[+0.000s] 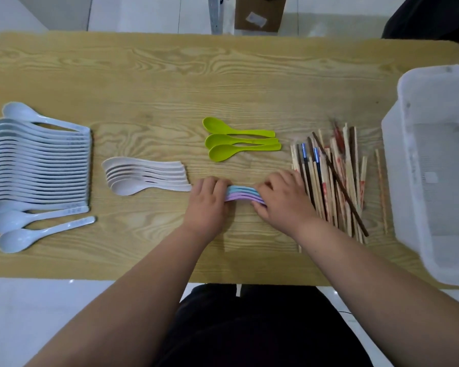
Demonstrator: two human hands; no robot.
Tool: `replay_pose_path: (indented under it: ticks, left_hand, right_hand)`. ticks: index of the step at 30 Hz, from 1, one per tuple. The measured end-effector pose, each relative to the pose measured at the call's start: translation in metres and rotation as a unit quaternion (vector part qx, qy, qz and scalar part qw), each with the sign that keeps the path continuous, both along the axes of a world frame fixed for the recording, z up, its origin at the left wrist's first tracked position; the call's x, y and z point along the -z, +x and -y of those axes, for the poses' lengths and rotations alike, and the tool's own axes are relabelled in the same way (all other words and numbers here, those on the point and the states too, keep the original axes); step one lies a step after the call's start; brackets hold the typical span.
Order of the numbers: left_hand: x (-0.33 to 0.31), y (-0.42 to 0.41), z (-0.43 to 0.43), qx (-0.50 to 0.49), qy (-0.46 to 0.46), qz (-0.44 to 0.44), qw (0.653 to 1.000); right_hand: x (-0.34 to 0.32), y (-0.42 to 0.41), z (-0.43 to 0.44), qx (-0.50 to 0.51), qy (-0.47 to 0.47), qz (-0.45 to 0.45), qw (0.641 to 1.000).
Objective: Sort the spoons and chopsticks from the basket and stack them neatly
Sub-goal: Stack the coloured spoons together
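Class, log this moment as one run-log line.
left hand: grips pastel spoons | right hand: grips pastel spoons | chopsticks: loose pile beside right hand | basket: far right

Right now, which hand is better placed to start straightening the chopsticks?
Right. The right hand holds the pastel spoons at the end next to the chopsticks. The left hand holds their other end, so it would probably have to cross over the right to reach the pile.

We can read nothing: marks on the white spoon handles (76, 205), chopstick wrappers (361, 192) and cardboard box label (255, 19) are too blurred.
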State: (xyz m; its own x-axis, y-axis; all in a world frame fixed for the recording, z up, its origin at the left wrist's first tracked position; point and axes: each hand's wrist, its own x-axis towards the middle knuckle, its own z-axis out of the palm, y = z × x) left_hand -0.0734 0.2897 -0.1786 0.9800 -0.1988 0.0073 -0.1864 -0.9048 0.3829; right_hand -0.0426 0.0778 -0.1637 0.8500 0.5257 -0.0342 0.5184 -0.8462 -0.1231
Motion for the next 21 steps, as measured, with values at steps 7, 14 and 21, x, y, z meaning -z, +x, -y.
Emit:
replay_pose_path:
  ticks: [7, 14, 21]
  left_hand:
    - [0.013, 0.025, 0.001, -0.011, 0.025, 0.058, 0.998]
    - [0.003, 0.060, 0.001, -0.004, 0.075, 0.117, 0.990]
    - [-0.006, 0.093, -0.010, 0.047, 0.064, 0.049, 0.996]
  right_hand:
    - [0.013, 0.030, 0.001, 0.001, 0.070, 0.001, 0.998]
    - [0.013, 0.067, -0.007, -0.039, 0.102, 0.006, 0.994]
    - [0.018, 0.093, -0.020, -0.038, 0.102, -0.036, 0.993]
